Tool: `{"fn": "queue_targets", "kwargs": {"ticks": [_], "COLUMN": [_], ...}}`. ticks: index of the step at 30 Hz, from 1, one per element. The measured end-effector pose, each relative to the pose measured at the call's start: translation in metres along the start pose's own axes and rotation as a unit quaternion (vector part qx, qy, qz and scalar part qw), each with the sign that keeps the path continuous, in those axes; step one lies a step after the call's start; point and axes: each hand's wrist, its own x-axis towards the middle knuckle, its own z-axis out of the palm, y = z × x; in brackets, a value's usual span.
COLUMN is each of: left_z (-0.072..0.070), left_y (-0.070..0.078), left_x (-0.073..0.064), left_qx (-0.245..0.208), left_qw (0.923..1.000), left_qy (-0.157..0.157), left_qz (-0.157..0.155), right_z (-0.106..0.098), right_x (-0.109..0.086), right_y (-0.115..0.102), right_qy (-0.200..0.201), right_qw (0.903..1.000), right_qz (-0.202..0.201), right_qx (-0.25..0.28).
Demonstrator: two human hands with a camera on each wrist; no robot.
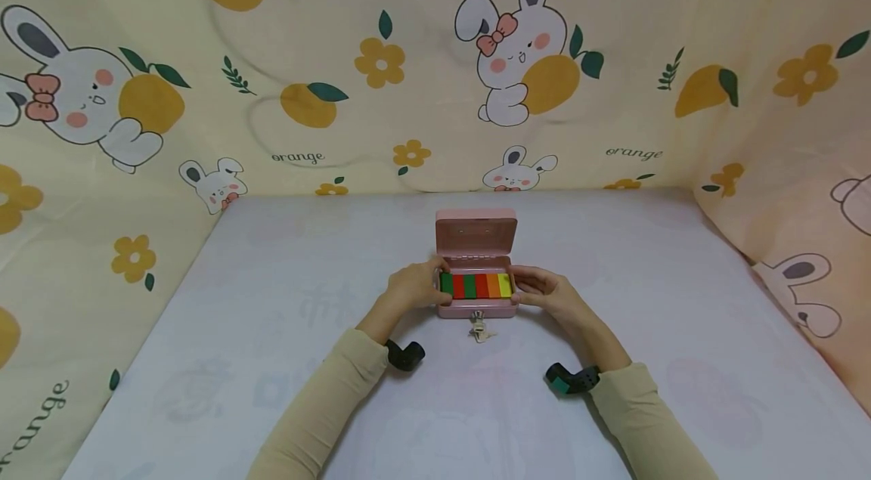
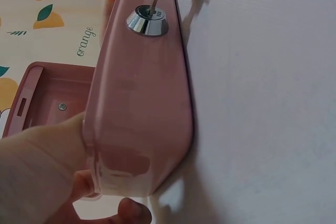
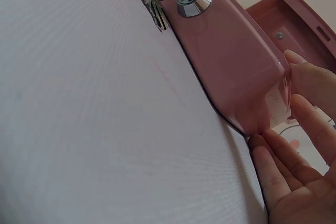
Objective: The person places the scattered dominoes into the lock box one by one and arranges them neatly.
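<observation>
A small pink metal cash box (image 1: 445, 311) sits on the white table, its lid (image 1: 476, 236) raised at the back. Inside lies a row of coloured blocks (image 1: 481, 286) in green, red, orange and yellow. My left hand (image 1: 415, 285) grips the box's left end, fingers at the back and thumb near the front corner. In the left wrist view, part of that hand passes over the rim while fingertips curl below. My right hand (image 1: 547, 289) holds the right end. Its thumb (image 3: 310, 80) is at the rim, and the lower fingers touch near the bottom edge.
Keys on a ring (image 1: 480, 330) hang from the round lock (image 2: 147, 20) on the box's front. White cloth covers the table (image 1: 272, 253). A printed curtain (image 1: 422, 109) with rabbits and oranges stands behind and along both sides.
</observation>
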Motion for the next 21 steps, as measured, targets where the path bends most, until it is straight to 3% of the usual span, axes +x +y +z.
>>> {"fn": "queue_targets", "kwargs": {"ticks": [11, 21], "left_z": [0.006, 0.021], "left_y": [-0.009, -0.019], "left_x": [0.0, 0.003], "left_qx": [-0.057, -0.114], "left_qw": [0.9976, 0.9841], "left_qy": [0.008, 0.066], "left_qz": [0.039, 0.119], "right_z": [0.0, -0.001], "right_x": [0.001, -0.004], "right_y": [0.003, 0.004], "right_qy": [-0.001, 0.001], "right_qw": [1.0, 1.0], "right_qz": [-0.005, -0.009], "right_qx": [-0.005, 0.0]}}
